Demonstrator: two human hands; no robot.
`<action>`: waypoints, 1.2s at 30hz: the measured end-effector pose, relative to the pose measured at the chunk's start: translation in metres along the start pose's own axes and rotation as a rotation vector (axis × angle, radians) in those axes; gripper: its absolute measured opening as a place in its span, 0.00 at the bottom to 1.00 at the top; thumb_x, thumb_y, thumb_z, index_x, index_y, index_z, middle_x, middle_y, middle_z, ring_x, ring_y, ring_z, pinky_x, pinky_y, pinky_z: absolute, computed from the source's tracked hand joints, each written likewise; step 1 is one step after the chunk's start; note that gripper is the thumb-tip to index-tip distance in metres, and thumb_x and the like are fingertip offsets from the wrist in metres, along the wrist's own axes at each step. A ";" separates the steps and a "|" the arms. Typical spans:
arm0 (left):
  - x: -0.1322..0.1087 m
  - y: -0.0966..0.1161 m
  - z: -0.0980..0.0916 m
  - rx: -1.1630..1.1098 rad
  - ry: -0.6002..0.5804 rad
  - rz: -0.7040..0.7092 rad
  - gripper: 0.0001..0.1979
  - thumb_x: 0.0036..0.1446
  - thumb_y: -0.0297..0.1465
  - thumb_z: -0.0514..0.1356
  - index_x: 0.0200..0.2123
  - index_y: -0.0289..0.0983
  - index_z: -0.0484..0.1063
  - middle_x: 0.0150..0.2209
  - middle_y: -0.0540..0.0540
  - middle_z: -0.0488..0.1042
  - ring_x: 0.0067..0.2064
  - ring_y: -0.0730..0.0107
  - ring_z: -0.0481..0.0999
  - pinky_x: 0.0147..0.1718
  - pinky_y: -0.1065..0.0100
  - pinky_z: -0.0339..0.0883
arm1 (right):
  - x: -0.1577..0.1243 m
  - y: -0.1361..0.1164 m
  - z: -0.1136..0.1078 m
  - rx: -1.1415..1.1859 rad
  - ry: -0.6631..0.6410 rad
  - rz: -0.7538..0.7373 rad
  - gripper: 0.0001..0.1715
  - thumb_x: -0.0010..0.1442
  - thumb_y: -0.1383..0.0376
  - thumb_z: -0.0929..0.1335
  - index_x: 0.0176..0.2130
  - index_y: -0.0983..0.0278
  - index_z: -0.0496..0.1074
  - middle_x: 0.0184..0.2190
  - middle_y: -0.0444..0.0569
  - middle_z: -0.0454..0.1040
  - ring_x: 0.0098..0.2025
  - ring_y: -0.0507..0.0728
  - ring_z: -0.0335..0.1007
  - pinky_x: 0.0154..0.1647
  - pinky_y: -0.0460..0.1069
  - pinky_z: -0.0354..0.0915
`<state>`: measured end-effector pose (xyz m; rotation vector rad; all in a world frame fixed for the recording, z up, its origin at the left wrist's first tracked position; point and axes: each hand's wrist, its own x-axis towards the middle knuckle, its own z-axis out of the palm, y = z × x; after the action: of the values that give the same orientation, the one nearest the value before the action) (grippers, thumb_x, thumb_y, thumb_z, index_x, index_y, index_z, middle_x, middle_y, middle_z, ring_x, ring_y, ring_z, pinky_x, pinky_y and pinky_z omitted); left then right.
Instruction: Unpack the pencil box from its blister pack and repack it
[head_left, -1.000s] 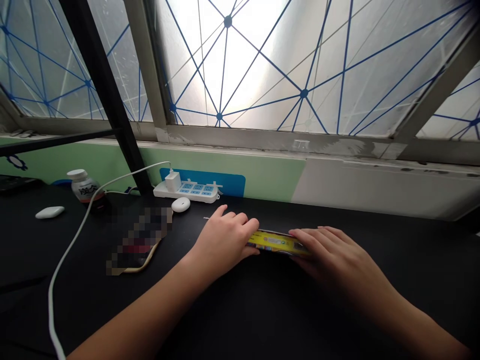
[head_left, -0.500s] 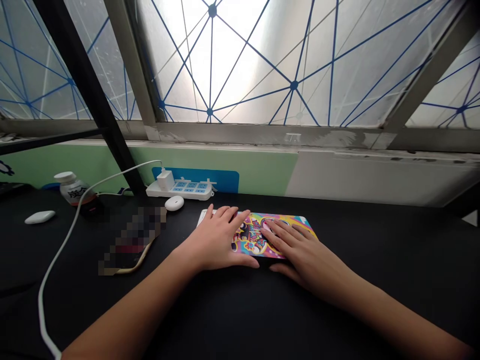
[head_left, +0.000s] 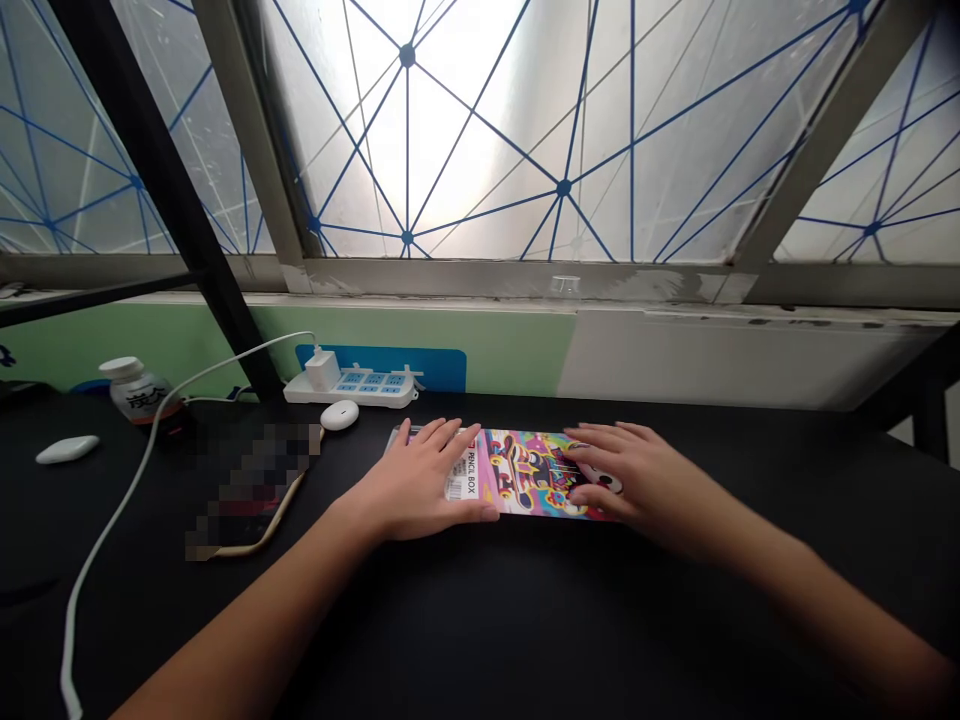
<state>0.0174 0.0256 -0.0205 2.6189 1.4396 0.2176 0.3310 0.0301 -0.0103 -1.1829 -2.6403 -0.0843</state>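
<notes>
A long, flat pencil box (head_left: 517,470), brightly printed in pink, yellow and blue cartoon art, lies on the black desk before me. Its white label reads "PENCIL BOX". My left hand (head_left: 427,480) rests across the left part with fingers spread, its thumb along the near edge; a pale end of the box shows past the fingertips. Over the right end lies my right hand (head_left: 637,475), fingers stretched out and somewhat apart, covering that end. Both hands touch the box from above, and neither is wrapped round it.
Behind the box stand a white power strip (head_left: 352,388) with a plugged-in charger and a small round white case (head_left: 340,415). To the left are a blurred-out phone (head_left: 255,495), a white cable (head_left: 112,530), a white-capped bottle (head_left: 139,390) and a white oval object (head_left: 67,450).
The "PENCIL BOX" label has come into sight beside my left hand, and the printed picture sits further right. My right hand has moved right, to the box's end. The view has shifted slightly.
</notes>
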 end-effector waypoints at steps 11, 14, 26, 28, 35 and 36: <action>0.004 -0.011 0.003 -0.046 -0.058 -0.055 0.40 0.65 0.60 0.42 0.72 0.46 0.44 0.73 0.42 0.45 0.73 0.48 0.43 0.66 0.38 0.35 | -0.004 0.004 -0.007 0.081 -0.142 -0.047 0.40 0.57 0.44 0.72 0.63 0.53 0.67 0.63 0.50 0.68 0.64 0.70 0.64 0.61 0.65 0.64; 0.003 -0.018 -0.001 -0.045 -0.074 -0.087 0.39 0.64 0.60 0.43 0.71 0.46 0.48 0.73 0.42 0.47 0.73 0.48 0.43 0.66 0.37 0.33 | -0.008 0.013 -0.011 0.026 -0.136 0.002 0.40 0.51 0.43 0.74 0.59 0.55 0.73 0.60 0.54 0.72 0.59 0.73 0.69 0.57 0.67 0.68; 0.007 -0.023 -0.002 -0.033 -0.064 -0.078 0.28 0.71 0.46 0.40 0.70 0.48 0.52 0.74 0.44 0.44 0.73 0.51 0.39 0.67 0.41 0.38 | 0.017 -0.009 0.040 -0.019 -0.010 -0.116 0.29 0.70 0.68 0.59 0.68 0.54 0.60 0.67 0.54 0.61 0.69 0.65 0.55 0.65 0.67 0.59; 0.009 -0.029 -0.004 -0.045 -0.082 -0.079 0.28 0.71 0.47 0.40 0.70 0.49 0.52 0.74 0.46 0.44 0.73 0.51 0.38 0.67 0.41 0.37 | 0.013 0.001 0.033 -0.005 -0.025 -0.121 0.31 0.69 0.69 0.59 0.67 0.52 0.60 0.67 0.51 0.62 0.68 0.64 0.56 0.65 0.66 0.59; 0.006 -0.047 -0.013 -0.114 -0.030 -0.053 0.27 0.70 0.47 0.45 0.69 0.50 0.56 0.73 0.47 0.49 0.73 0.54 0.45 0.68 0.45 0.39 | 0.000 0.044 0.009 -0.062 -0.049 -0.045 0.41 0.58 0.79 0.57 0.64 0.53 0.66 0.64 0.46 0.66 0.65 0.63 0.63 0.64 0.65 0.62; 0.006 -0.048 -0.013 -0.125 -0.016 -0.059 0.27 0.70 0.47 0.46 0.68 0.50 0.58 0.72 0.47 0.50 0.73 0.54 0.46 0.68 0.45 0.39 | -0.001 0.049 0.004 -0.081 -0.019 -0.023 0.41 0.57 0.79 0.57 0.64 0.53 0.66 0.64 0.45 0.68 0.64 0.63 0.65 0.63 0.65 0.63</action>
<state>-0.0218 0.0572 -0.0168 2.4704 1.4461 0.2700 0.3672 0.0623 -0.0169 -1.1843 -2.6900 -0.1863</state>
